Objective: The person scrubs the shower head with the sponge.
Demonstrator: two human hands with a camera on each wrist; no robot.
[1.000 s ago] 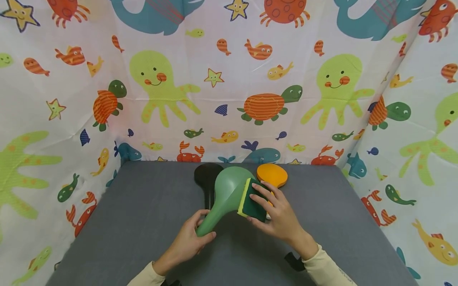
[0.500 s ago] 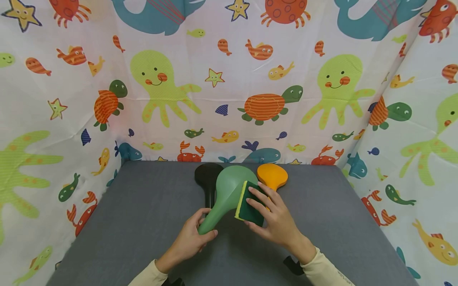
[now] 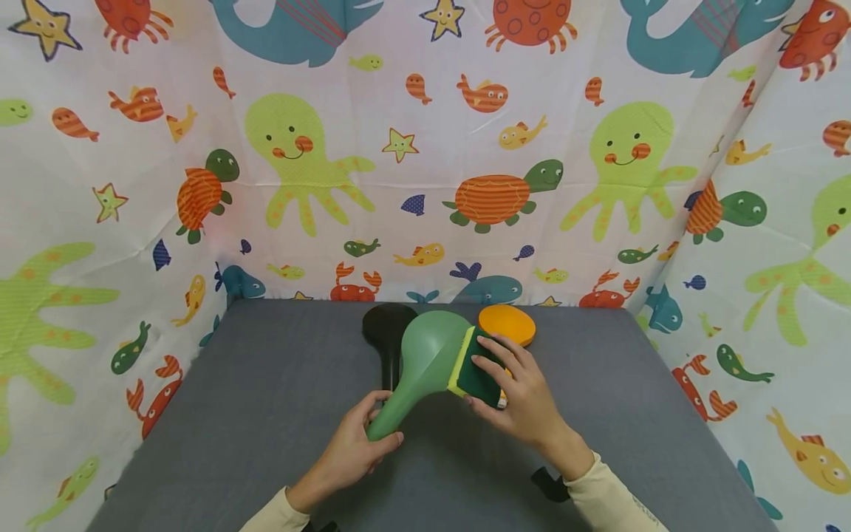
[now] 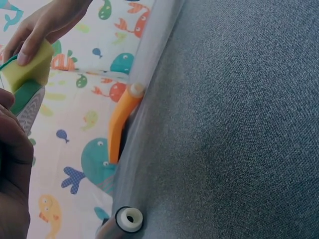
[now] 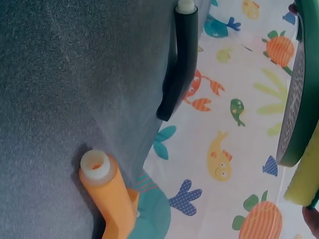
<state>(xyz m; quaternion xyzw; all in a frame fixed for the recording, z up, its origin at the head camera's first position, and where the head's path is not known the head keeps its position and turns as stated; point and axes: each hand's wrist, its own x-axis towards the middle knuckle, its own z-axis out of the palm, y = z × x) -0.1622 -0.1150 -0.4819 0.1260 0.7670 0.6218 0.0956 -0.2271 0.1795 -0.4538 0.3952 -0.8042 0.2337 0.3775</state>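
My left hand (image 3: 349, 449) grips a green handheld shower head (image 3: 428, 351) by the lower end of its handle, tilted up and to the right above the table. A sponge (image 3: 477, 373) with a yellow foam layer and a dark green scouring layer is held by my right hand (image 3: 532, 406), fingers spread over the dark side. The foam edge lies against the right side of the shower head's round back. In the left wrist view the yellow foam (image 4: 32, 67) meets the head's rim. The grey nozzle face (image 5: 291, 117) shows in the right wrist view.
Behind the green one, a black shower head (image 3: 385, 323) lies on the grey table (image 3: 279, 414) to the left. An orange shower head (image 3: 507, 325) lies to the right, its handle partly hidden by my right hand. A sea-animal printed curtain (image 3: 425, 148) encloses the back and sides.
My right hand slid the sponge slightly down and left over the shower head, then back up and right. The left hand keeps its grip, nearly still.
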